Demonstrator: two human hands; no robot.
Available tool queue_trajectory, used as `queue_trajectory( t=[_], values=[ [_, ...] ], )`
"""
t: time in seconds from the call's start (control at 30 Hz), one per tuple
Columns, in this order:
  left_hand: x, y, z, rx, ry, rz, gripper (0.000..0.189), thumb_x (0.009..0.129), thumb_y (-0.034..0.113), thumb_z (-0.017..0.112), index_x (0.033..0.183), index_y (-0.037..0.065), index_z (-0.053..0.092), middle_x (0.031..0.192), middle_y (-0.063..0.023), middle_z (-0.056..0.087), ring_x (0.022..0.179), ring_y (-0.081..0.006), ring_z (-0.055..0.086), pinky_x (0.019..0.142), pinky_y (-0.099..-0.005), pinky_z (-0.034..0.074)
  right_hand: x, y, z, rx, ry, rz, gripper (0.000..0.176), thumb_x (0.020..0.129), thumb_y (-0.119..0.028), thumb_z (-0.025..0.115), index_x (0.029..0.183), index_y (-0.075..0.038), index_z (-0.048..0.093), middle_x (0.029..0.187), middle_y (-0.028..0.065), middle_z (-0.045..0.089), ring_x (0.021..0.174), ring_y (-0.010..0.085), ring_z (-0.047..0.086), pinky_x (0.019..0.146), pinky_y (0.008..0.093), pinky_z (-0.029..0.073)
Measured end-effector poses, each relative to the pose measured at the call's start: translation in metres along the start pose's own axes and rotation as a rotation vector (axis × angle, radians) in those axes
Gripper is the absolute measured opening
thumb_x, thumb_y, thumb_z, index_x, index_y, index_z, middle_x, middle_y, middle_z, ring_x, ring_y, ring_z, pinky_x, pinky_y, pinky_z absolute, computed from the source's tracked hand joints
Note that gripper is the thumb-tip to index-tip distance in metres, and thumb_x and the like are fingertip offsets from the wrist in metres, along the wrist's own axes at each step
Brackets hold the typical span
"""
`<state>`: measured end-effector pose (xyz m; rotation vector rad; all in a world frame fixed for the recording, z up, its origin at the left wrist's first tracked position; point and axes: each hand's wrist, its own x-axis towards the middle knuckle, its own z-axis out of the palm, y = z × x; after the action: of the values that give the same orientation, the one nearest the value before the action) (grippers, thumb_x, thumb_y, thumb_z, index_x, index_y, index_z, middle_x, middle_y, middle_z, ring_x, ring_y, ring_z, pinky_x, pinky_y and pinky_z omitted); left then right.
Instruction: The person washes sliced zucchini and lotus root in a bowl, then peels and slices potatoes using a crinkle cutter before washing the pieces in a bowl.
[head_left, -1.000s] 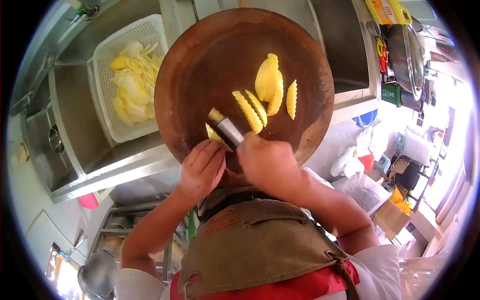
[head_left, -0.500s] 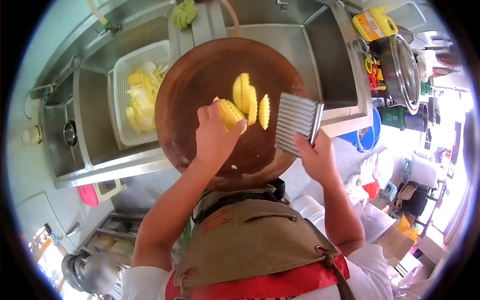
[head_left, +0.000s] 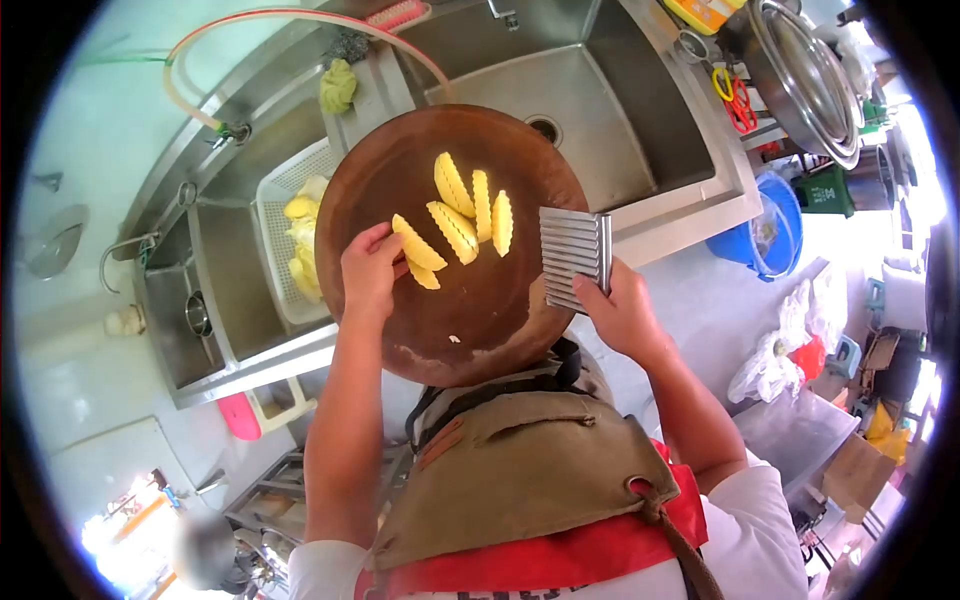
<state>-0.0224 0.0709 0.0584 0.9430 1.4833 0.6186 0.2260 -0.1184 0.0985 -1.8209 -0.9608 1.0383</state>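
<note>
My left hand (head_left: 368,270) is closed at the left end of a yellow crinkle-cut potato piece (head_left: 418,243), fingertips against it. Just below lies a second, shorter piece (head_left: 423,275). Several more wavy-edged pieces (head_left: 458,232) are spread over the round brown chopping board (head_left: 500,320). A metal crinkle cutter (head_left: 572,250) with a corrugated blade is in my right hand (head_left: 620,308), the thumb pressed on its face. The cutter is held over the board's right edge, apart from the pieces.
Behind the board are steel sink basins (head_left: 560,90). A white basket (head_left: 277,200) with pale yellow pieces sits in the left one. A green cloth (head_left: 338,87) lies on the divider. To the right are red-handled scissors (head_left: 740,105), a steel bowl (head_left: 800,80) and a blue bucket (head_left: 765,225).
My left hand has moved left, and the pieces it covered now lie spread apart on the board. The cutter stays at the right in my right hand. The view has shifted and turned slightly.
</note>
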Motion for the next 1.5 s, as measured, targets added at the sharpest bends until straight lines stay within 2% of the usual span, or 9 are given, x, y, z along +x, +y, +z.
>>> queue_trajectory(
  t=[0.13, 0.37, 0.57, 0.83, 0.9, 1.0, 1.23, 1.4, 1.5],
  values=[
    [-0.011, 0.004, 0.001, -0.044, -0.015, -0.004, 0.036, 0.089, 0.01, 0.063, 0.122, -0.003, 0.054, 0.111, -0.0109, 0.063, 0.094, -0.0189, 0.063, 0.078, -0.0327, 0.054, 0.003, 0.004, 0.0, 0.014, -0.035, -0.021, 0.028, 0.089, -0.019, 0.058, 0.1, 0.006, 0.058, 0.083, 0.0229, 0.065, 0.077, 0.0309, 0.064, 0.072, 0.0398, 0.049],
    [-0.049, -0.005, 0.022, 0.134, 0.119, -0.007, 0.048, 0.081, 0.017, 0.071, 0.122, -0.002, 0.053, 0.107, -0.014, 0.06, 0.087, -0.0168, 0.063, 0.056, -0.0294, 0.053, 0.017, 0.024, 0.004, -0.124, -0.075, -0.006, 0.029, 0.087, -0.022, 0.059, 0.095, 0.006, 0.057, 0.081, 0.0262, 0.063, 0.079, 0.0388, 0.065, 0.07, 0.0422, 0.049],
    [-0.012, -0.021, 0.057, 0.425, 0.087, 0.355, 0.043, 0.075, 0.016, 0.067, 0.113, -0.002, 0.058, 0.108, -0.0237, 0.062, 0.104, -0.037, 0.059, 0.091, -0.0408, 0.046, 0.056, 0.016, 0.026, -0.196, -0.026, -0.027, 0.028, 0.087, -0.023, 0.057, 0.09, 0.005, 0.057, 0.081, 0.0255, 0.063, 0.08, 0.0419, 0.062, 0.07, 0.0454, 0.048],
    [0.011, 0.019, 0.006, 0.459, -0.234, 0.555, 0.061, 0.079, 0.026, 0.072, 0.129, -0.002, 0.051, 0.12, -0.0238, 0.058, 0.102, -0.0348, 0.062, 0.089, -0.0395, 0.05, 0.088, -0.038, 0.048, -0.405, 0.027, -0.057, 0.026, 0.087, -0.02, 0.057, 0.097, 0.003, 0.061, 0.089, 0.0251, 0.064, 0.083, 0.0405, 0.063, 0.071, 0.0441, 0.048],
    [0.04, 0.058, -0.058, 0.35, -0.026, 0.534, 0.035, 0.082, 0.021, 0.068, 0.11, 0.001, 0.063, 0.101, -0.0204, 0.066, 0.088, -0.033, 0.066, 0.079, -0.0397, 0.053, 0.08, -0.032, 0.043, -0.464, 0.06, 0.083, 0.027, 0.088, -0.02, 0.057, 0.1, 0.004, 0.06, 0.085, 0.0227, 0.064, 0.079, 0.0358, 0.062, 0.072, 0.0437, 0.047],
    [0.178, 0.009, -0.156, 0.251, 0.523, 0.485, 0.017, 0.083, 0.015, 0.065, 0.095, 0.003, 0.065, 0.079, -0.014, 0.065, 0.071, -0.0284, 0.064, 0.066, -0.0366, 0.051, 0.058, -0.05, 0.049, -0.293, 0.24, 0.338, 0.021, 0.091, -0.019, 0.059, 0.101, 0.0, 0.06, 0.075, 0.0023, 0.061, 0.05, 0.0066, 0.048, 0.041, 0.0235, 0.036],
    [0.447, -0.146, -0.288, 1.433, 0.18, 0.54, 0.035, 0.08, 0.011, 0.06, 0.115, 0.01, 0.061, 0.115, -0.0146, 0.059, 0.111, -0.0341, 0.056, 0.087, -0.0452, 0.051, 0.017, -0.069, 0.091, -0.302, 0.552, 0.415, 0.027, 0.092, -0.023, 0.056, 0.106, 0.0, 0.055, 0.075, 0.0033, 0.058, 0.045, 0.0073, 0.046, 0.036, 0.0215, 0.033],
    [0.438, -0.117, -0.275, 1.517, 0.049, 0.142, 0.054, 0.073, 0.027, 0.073, 0.121, 0.009, 0.056, 0.118, -0.0143, 0.058, 0.115, -0.032, 0.054, 0.092, -0.0458, 0.05, 0.004, -0.1, 0.135, -0.333, 0.635, 0.347, 0.03, 0.091, -0.025, 0.059, 0.105, 0.002, 0.056, 0.077, 0.0059, 0.06, 0.047, 0.0084, 0.048, 0.038, 0.0222, 0.036],
    [0.46, -0.166, -0.305, 1.361, 0.118, 0.339, 0.065, 0.064, 0.037, 0.079, 0.116, 0.005, 0.058, 0.117, -0.0199, 0.061, 0.113, -0.0373, 0.055, 0.093, -0.0469, 0.047, 0.004, -0.112, 0.167, -0.469, 0.246, 0.572, 0.014, 0.089, -0.017, 0.063, 0.088, -0.003, 0.062, 0.069, 0.0041, 0.062, 0.059, 0.0104, 0.055, 0.05, 0.0285, 0.043]
  ],
)
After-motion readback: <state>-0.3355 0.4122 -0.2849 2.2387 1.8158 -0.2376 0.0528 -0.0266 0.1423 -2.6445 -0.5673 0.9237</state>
